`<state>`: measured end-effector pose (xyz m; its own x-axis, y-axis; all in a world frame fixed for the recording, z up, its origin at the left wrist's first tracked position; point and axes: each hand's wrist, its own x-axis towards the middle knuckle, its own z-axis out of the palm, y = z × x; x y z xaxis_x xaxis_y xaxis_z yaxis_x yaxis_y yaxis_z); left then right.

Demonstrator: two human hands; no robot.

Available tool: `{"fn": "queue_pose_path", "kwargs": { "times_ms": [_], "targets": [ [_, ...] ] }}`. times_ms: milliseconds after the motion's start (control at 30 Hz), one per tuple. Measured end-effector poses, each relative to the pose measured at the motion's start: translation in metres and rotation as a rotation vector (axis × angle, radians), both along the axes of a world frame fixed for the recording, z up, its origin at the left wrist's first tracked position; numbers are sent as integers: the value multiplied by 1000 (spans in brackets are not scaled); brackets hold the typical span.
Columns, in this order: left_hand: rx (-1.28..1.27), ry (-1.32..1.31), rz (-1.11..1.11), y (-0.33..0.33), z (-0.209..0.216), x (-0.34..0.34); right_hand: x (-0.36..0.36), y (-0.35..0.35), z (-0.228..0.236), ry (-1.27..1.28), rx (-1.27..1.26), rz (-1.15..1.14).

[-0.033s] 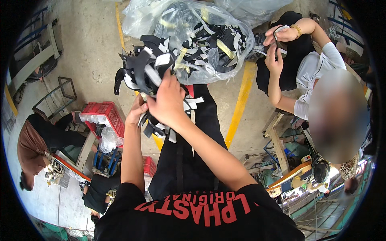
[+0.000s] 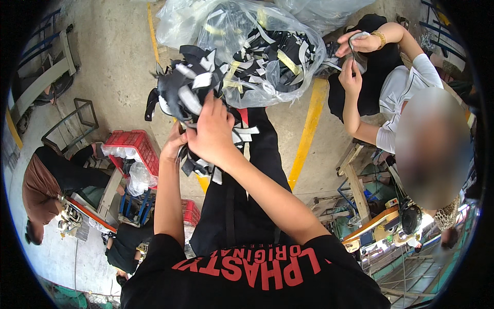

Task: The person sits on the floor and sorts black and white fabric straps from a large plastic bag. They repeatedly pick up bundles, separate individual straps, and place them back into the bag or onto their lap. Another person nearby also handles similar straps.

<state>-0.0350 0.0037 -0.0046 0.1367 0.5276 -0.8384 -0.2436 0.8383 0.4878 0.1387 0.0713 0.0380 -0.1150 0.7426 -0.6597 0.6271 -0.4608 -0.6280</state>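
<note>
1. So, a grey concrete floor, crossed by yellow lines, is what everything here is set on. Looks like a busy workshop, with benches and people seen around both sides.
2. A clear plastic bag is sat on the floor near the top edge of the view, packed with loose black and white strips, a few yellowish bits mixed in.
3. A red crate stuffed with clear plastic is parked over on the left, near a dark metal frame.
4. To the right of the bag, some thin piece is being held in both hands by a seated co-worker.
5. Room to move: bare floor is left open between the bag's left edge and that metal frame, plus a patch right of the yellow line.
6. The bundle of strips, black with white and grey, is held up just off the bag's lower left edge.
7. Its underside is gripped by the left hand, thumb showing, other fingers mostly hidden.
8. Its near side is clasped by the right hand, fingers bent over the strips, fingertips partly lost among them.
</note>
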Motion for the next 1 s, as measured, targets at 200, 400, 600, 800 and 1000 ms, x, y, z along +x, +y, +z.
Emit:
{"fn": "queue_pose_path", "kwargs": {
  "times_ms": [200, 400, 600, 800, 1000],
  "targets": [
    [-2, -40, 72, -4, 5, 4, 8, -6, 22, 235, -135, 300],
    [2, -56, 110, -8, 10, 12, 26, -6, 32, 317, -41, 321],
    [-16, -57, 163, -5, 9, 19, 47, 5, 44, 268, 110, 126],
    [-20, -48, 234, -5, 1, 22, 76, 22, 67, 74, 215, 214],
    [-17, -59, 270, -7, -2, 24, 93, 21, 69, 285, 238, -170]
  ]
}}
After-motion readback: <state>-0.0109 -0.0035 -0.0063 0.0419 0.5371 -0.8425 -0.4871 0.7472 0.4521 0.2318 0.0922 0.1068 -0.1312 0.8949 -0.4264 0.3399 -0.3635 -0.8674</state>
